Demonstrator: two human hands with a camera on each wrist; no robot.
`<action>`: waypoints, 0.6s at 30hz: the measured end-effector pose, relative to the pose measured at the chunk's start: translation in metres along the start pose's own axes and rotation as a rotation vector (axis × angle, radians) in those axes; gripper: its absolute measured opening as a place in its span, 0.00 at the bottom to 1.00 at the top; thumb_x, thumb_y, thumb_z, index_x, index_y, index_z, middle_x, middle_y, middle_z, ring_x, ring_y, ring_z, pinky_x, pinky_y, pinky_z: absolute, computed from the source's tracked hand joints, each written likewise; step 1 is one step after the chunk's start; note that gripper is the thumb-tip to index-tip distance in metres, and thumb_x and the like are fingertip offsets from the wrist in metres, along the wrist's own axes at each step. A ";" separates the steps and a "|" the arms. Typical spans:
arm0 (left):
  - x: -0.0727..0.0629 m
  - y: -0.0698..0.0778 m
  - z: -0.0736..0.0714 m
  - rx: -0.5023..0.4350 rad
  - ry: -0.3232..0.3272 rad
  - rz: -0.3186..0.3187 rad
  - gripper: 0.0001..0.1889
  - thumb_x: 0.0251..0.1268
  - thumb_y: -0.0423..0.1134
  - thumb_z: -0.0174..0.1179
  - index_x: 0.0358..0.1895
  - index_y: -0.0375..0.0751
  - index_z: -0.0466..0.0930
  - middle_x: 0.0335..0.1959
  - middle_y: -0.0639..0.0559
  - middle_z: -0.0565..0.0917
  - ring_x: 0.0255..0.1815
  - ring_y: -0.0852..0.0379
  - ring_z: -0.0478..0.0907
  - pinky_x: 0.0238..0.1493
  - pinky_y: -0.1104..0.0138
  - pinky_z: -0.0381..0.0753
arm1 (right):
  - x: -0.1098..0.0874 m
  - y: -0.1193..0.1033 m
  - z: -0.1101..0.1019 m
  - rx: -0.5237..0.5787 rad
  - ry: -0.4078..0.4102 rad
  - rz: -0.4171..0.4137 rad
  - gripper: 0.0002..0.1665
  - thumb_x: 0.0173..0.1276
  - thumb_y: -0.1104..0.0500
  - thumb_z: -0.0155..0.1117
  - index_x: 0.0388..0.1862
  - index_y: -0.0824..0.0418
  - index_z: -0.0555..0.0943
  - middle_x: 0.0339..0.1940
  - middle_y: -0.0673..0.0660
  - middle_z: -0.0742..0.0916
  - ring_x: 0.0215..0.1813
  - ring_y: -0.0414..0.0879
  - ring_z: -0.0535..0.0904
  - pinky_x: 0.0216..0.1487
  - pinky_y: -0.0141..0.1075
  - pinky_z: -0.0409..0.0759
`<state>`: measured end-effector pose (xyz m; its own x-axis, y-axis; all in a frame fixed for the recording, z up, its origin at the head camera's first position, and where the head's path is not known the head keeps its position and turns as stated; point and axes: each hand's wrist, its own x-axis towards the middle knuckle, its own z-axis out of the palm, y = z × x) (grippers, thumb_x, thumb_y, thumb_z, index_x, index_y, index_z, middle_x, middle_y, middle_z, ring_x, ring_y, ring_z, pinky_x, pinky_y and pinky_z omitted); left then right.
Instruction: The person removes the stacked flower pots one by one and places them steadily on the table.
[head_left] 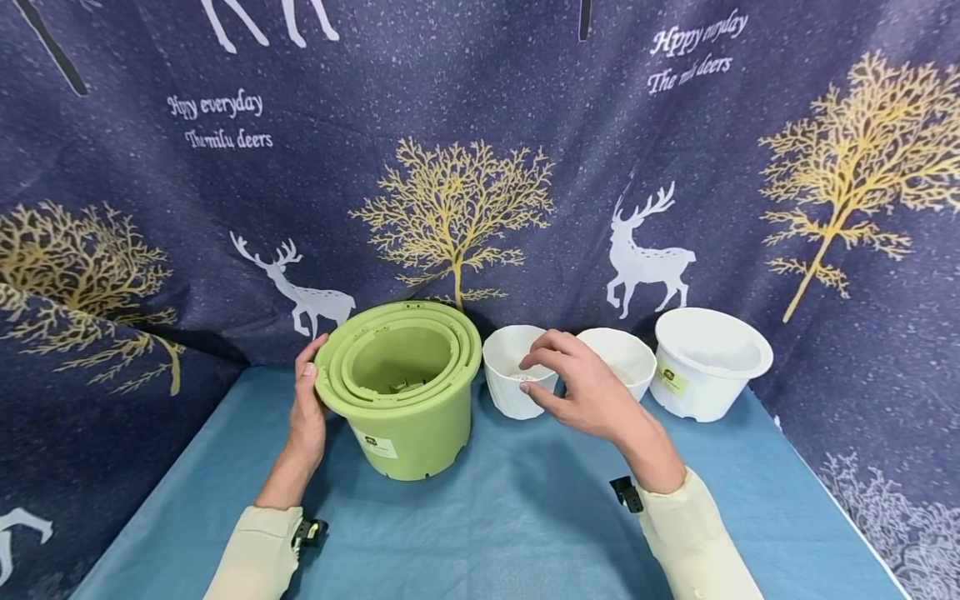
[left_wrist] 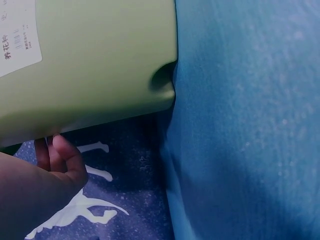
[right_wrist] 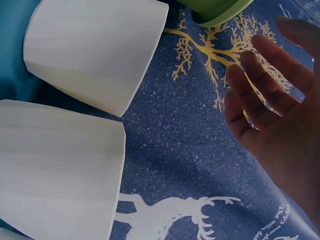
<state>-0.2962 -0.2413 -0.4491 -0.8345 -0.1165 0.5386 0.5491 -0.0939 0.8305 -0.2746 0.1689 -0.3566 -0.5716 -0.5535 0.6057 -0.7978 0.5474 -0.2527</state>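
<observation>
Nested green flowerpots (head_left: 420, 437) stand at the left of the table, the outermost with a white label on its front. My left hand (head_left: 307, 408) rests against their left side, with its fingers touching the outer rim. In the left wrist view, the bent fingers of the left hand (left_wrist: 55, 165) meet the outer wall of the green flowerpot (left_wrist: 100, 60). My right hand (head_left: 581, 387) hovers in the air with loosely curved fingers, holding nothing. Behind it are a white faceted flowerpot (head_left: 504, 379) and a second white flowerpot (head_left: 637, 367), partly hidden by the hand.
At the right stands a larger white flowerpot (head_left: 697, 392) with a yellow-green label. A blue cloth (head_left: 480, 533) covers the table. Close behind the pots hangs a dark blue curtain (head_left: 480, 100) printed with deer and golden trees.
</observation>
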 end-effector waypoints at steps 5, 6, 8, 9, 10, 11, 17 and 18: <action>-0.001 0.000 0.000 0.002 -0.008 0.006 0.30 0.90 0.50 0.30 0.84 0.42 0.55 0.78 0.49 0.68 0.65 0.65 0.76 0.62 0.74 0.73 | 0.000 0.000 0.000 0.001 -0.010 0.008 0.08 0.71 0.56 0.74 0.47 0.55 0.89 0.47 0.49 0.83 0.51 0.44 0.79 0.54 0.45 0.78; -0.001 0.000 0.000 0.001 -0.010 0.008 0.30 0.90 0.50 0.30 0.84 0.42 0.55 0.78 0.49 0.68 0.65 0.65 0.76 0.63 0.74 0.73 | 0.000 0.000 0.000 0.002 -0.010 0.009 0.08 0.71 0.56 0.74 0.47 0.55 0.89 0.47 0.49 0.83 0.51 0.44 0.79 0.54 0.45 0.78; -0.001 0.000 0.001 -0.002 -0.007 0.011 0.30 0.90 0.50 0.30 0.84 0.42 0.55 0.78 0.49 0.69 0.64 0.65 0.77 0.62 0.74 0.74 | 0.000 0.000 0.000 0.008 -0.010 0.011 0.08 0.71 0.56 0.74 0.47 0.54 0.88 0.47 0.49 0.83 0.50 0.44 0.79 0.54 0.45 0.79; -0.001 0.000 0.001 -0.005 -0.004 0.013 0.30 0.90 0.50 0.31 0.84 0.42 0.56 0.77 0.49 0.69 0.64 0.65 0.77 0.61 0.74 0.74 | 0.001 0.000 0.000 0.011 -0.010 0.011 0.08 0.71 0.56 0.74 0.47 0.54 0.88 0.46 0.49 0.83 0.50 0.44 0.79 0.54 0.45 0.79; -0.001 0.000 0.001 -0.006 0.002 0.014 0.29 0.89 0.50 0.31 0.84 0.42 0.56 0.77 0.49 0.69 0.63 0.65 0.77 0.61 0.74 0.74 | 0.001 -0.001 0.001 0.016 -0.009 0.011 0.08 0.72 0.56 0.74 0.47 0.54 0.88 0.46 0.49 0.83 0.50 0.44 0.79 0.54 0.45 0.79; -0.001 0.000 0.001 -0.008 0.005 0.016 0.30 0.89 0.50 0.31 0.84 0.42 0.56 0.77 0.49 0.70 0.63 0.65 0.77 0.61 0.74 0.74 | 0.002 -0.001 0.001 0.021 -0.009 0.011 0.08 0.72 0.56 0.74 0.47 0.54 0.88 0.46 0.49 0.83 0.50 0.44 0.79 0.54 0.45 0.79; -0.002 0.000 0.001 -0.011 0.003 0.017 0.30 0.89 0.50 0.31 0.84 0.41 0.56 0.76 0.49 0.70 0.63 0.65 0.77 0.61 0.74 0.74 | 0.006 -0.004 0.003 0.052 -0.004 -0.009 0.07 0.71 0.58 0.74 0.47 0.55 0.89 0.45 0.47 0.83 0.50 0.45 0.80 0.54 0.44 0.79; -0.002 0.000 0.002 -0.012 0.003 0.017 0.30 0.89 0.50 0.31 0.84 0.41 0.56 0.76 0.49 0.70 0.63 0.64 0.77 0.62 0.74 0.74 | 0.007 -0.005 0.004 0.058 0.000 -0.014 0.07 0.71 0.58 0.74 0.46 0.54 0.89 0.44 0.47 0.83 0.50 0.46 0.80 0.54 0.45 0.79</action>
<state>-0.2951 -0.2396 -0.4500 -0.8250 -0.1209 0.5520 0.5635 -0.1043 0.8195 -0.2755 0.1603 -0.3545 -0.5602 -0.5609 0.6096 -0.8155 0.5025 -0.2871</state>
